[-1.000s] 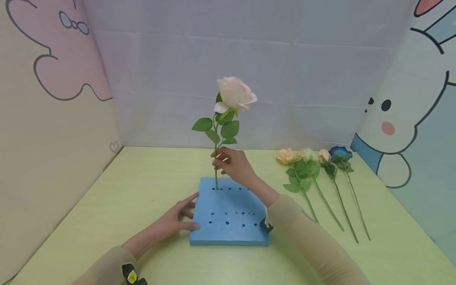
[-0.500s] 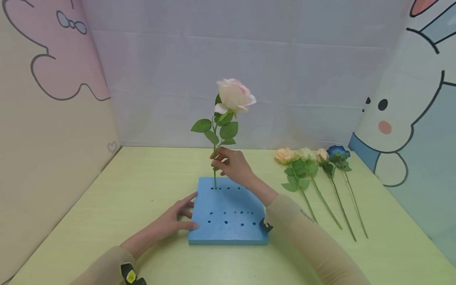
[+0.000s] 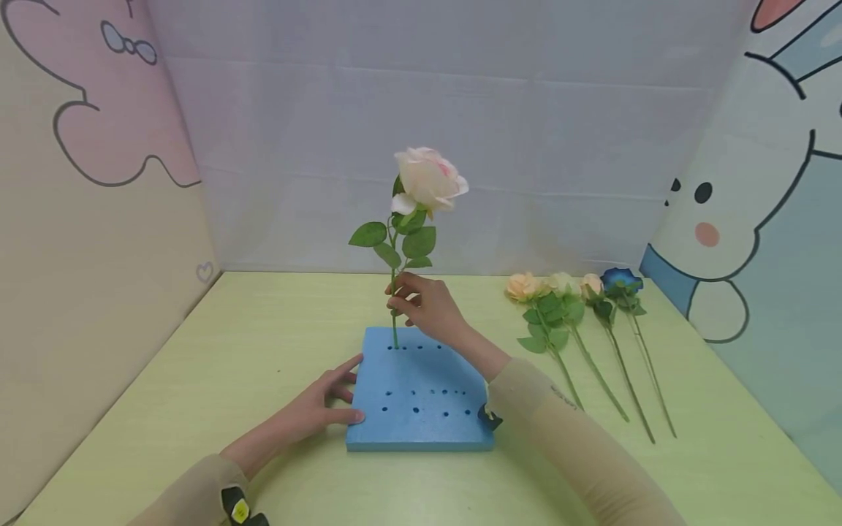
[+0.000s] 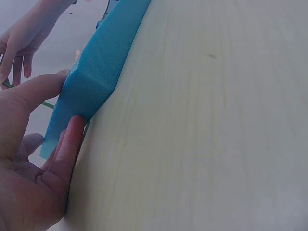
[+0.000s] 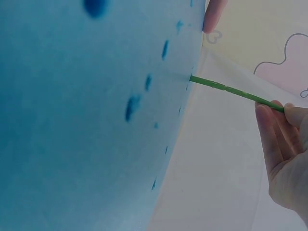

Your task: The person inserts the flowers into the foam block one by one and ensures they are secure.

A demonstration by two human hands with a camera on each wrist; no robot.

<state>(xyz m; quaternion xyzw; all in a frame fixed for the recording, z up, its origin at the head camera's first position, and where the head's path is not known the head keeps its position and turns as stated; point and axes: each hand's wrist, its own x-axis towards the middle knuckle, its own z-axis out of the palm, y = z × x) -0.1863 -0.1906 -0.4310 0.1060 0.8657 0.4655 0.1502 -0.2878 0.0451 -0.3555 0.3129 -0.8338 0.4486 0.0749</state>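
Cartoon-papered walls around pale green desk.
Head view: blue foam block mid-desk; right hand pinches stem of pale pink rose, upright in far-left hole. Left hand flat, fingers straight against block's left edge. Four spare roses lie right.
Left wrist: fingers press block's side.
Right wrist: fingertips grip stem entering foam.
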